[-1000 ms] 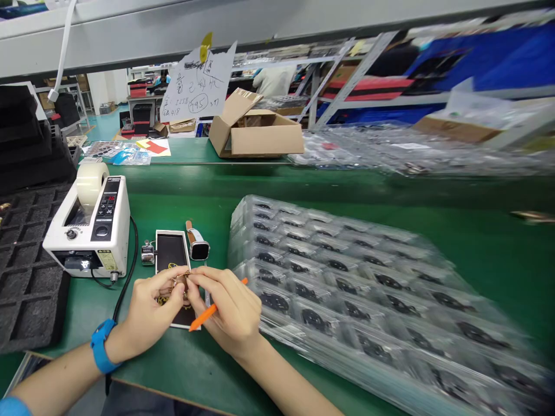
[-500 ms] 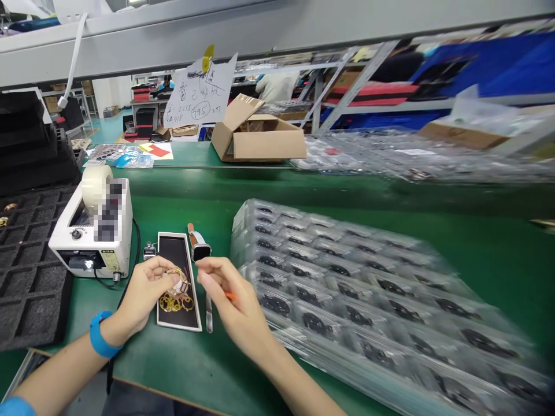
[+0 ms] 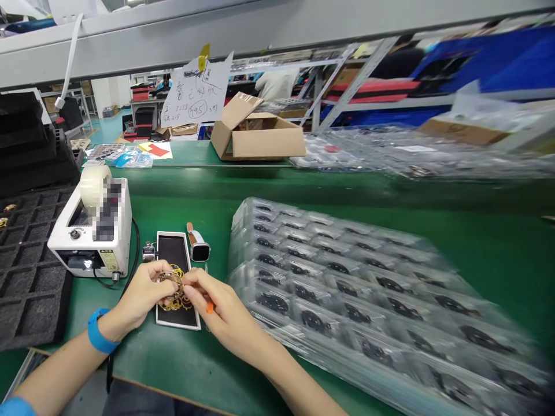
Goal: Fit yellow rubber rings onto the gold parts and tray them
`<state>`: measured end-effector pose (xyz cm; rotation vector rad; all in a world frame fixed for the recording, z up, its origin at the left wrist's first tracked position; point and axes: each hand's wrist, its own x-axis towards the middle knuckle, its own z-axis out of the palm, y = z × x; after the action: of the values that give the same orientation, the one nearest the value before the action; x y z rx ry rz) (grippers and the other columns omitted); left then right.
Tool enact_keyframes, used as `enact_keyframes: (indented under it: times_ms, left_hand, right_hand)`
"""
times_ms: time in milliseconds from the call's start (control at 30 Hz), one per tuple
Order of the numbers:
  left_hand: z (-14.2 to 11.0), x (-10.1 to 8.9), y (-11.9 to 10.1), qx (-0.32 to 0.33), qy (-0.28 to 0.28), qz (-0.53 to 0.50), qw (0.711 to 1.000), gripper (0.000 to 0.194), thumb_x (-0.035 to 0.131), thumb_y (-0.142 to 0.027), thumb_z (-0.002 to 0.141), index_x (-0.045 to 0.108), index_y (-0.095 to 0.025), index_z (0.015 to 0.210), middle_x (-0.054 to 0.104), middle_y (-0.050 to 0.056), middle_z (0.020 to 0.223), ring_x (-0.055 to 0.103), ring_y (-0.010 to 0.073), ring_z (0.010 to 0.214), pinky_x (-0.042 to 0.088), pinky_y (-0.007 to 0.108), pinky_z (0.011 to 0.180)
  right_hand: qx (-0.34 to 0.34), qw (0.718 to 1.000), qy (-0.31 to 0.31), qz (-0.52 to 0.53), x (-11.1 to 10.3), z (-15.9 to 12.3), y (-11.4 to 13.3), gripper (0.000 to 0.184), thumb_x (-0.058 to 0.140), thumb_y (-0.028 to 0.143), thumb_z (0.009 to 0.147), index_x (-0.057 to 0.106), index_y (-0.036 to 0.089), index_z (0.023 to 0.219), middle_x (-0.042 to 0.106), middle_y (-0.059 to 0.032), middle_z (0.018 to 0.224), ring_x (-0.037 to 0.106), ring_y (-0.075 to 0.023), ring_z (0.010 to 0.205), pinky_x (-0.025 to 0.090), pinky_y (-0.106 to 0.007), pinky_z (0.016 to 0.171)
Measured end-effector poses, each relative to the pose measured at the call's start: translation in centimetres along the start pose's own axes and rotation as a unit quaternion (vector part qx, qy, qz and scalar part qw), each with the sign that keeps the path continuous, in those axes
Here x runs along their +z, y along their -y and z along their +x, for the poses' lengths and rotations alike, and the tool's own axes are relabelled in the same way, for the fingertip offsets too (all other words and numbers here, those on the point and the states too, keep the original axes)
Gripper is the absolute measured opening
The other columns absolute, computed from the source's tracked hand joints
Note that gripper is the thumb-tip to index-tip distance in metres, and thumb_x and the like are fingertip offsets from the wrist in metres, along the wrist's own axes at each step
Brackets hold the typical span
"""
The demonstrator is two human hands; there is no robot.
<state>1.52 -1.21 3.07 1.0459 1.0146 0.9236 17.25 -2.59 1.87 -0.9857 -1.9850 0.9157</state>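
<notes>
Over a white-rimmed tray [image 3: 162,242] with a black bottom, my left hand [image 3: 145,292] grips a round gold and silver-toned watch part [image 3: 173,283] between thumb and fingers. My right hand [image 3: 221,312] is closed in a pinch, its thumb and forefinger at the right edge of that part. A small orange item [image 3: 210,307] shows between the right fingers; the rest of it is hidden. Thin yellow rings [image 3: 184,303] lie in the tray below. Beside the tray are a smartwatch [image 3: 200,251] and a small metal tally counter [image 3: 148,252].
A white tape dispenser [image 3: 89,231] stands at left, by black foam trays [image 3: 39,277]. Stacked clear plastic trays [image 3: 347,289] with dark parts cover the right side. At the back are a cardboard box [image 3: 266,141], a handwritten sheet [image 3: 193,95] and clear plastic packaging [image 3: 390,153].
My right hand has moved left to meet the watch part, its fingers now pinched at its edge. The part has tilted in my left hand. The metal strip beside the tray is now mostly covered.
</notes>
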Motion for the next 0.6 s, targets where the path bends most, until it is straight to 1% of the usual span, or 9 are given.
enact_keyframes:
  times_ms: [67,167,233,300,367,433,533,600]
  left_hand:
    - [0.1,0.06,0.07,0.0,-0.001,0.008,1.0,0.01,0.056,-0.014,0.056,0.045,-0.016,0.055,0.042,-0.007,0.051,0.037,0.0037,0.044,0.029,0.016,0.04]
    - [0.16,0.12,0.03,-0.006,-0.005,0.016,1.0,0.012,0.058,-0.015,0.057,0.046,-0.016,0.055,0.043,-0.007,0.051,0.037,0.004,0.042,0.028,0.017,0.039]
    - [0.12,0.07,-0.05,-0.005,-0.009,0.025,1.0,0.014,0.062,-0.019,0.059,0.049,-0.015,0.059,0.046,-0.006,0.051,0.039,0.0046,0.043,0.029,0.018,0.04]
    - [0.05,-0.05,-0.14,0.004,-0.005,0.033,0.999,0.018,0.067,-0.025,0.063,0.053,-0.014,0.063,0.048,-0.005,0.053,0.041,0.0054,0.045,0.031,0.019,0.043]
    - [0.01,-0.17,-0.17,0.019,0.009,0.037,0.999,0.024,0.07,-0.032,0.066,0.056,-0.012,0.065,0.049,-0.004,0.054,0.042,0.0061,0.048,0.034,0.02,0.047]
    - [0.02,-0.26,-0.13,0.035,0.022,0.037,0.998,0.03,0.072,-0.037,0.068,0.057,-0.012,0.065,0.049,-0.003,0.056,0.043,0.0069,0.051,0.035,0.021,0.05]
    - [0.09,-0.31,0.05,0.061,0.033,0.053,0.996,0.032,0.069,-0.042,0.072,0.057,-0.013,0.066,0.048,-0.002,0.059,0.043,0.008,0.054,0.036,0.022,0.052]
    - [0.13,-0.39,0.31,0.114,0.02,0.105,0.988,0.031,0.064,-0.039,0.078,0.057,-0.013,0.063,0.045,-0.002,0.061,0.043,0.0089,0.055,0.036,0.022,0.052]
  right_hand:
    - [0.014,1.0,0.01,0.016,0.22,0.01,0.06,0.021,0.032,0.029,0.095,0.041,0.021,0.078,0.048,0.001,0.072,0.043,-0.0123,0.063,0.035,-0.024,0.059]
    - [0.053,0.997,0.014,0.057,0.4,0.02,0.02,0.03,0.027,0.038,0.096,0.034,0.022,0.072,0.04,0.003,0.067,0.036,-0.012,0.06,0.032,-0.024,0.057]
    - [0.085,0.992,0.016,0.087,0.35,-0.02,-0.08,0.033,0.027,0.043,0.096,0.035,0.021,0.072,0.036,0.0038,0.065,0.033,-0.0118,0.059,0.03,-0.025,0.056]
    - [0.104,0.988,0.018,0.115,0.24,-0.06,-0.21,0.034,0.029,0.047,0.095,0.038,0.021,0.075,0.036,0.0038,0.067,0.033,-0.0117,0.061,0.029,-0.025,0.057]
    - [0.109,0.984,0.015,0.14,0.2,-0.08,-0.35,0.035,0.031,0.05,0.094,0.04,0.021,0.076,0.037,0.0037,0.068,0.033,-0.0116,0.061,0.029,-0.025,0.056]
    - [0.111,0.98,0.0,0.168,0.3,-0.03,-0.52,0.038,0.033,0.053,0.092,0.038,0.021,0.072,0.036,0.004,0.066,0.031,-0.0111,0.06,0.027,-0.024,0.054]
    - [0.137,0.964,-0.02,0.227,0.55,0.2,-0.75,0.044,0.04,0.058,0.088,0.035,0.021,0.065,0.032,0.0051,0.061,0.027,-0.0094,0.054,0.023,-0.023,0.049]
    - [0.163,0.949,-0.03,0.268,0.63,0.39,-0.76,0.048,0.044,0.062,0.084,0.035,0.021,0.062,0.031,0.0063,0.057,0.024,-0.0078,0.049,0.019,-0.023,0.045]
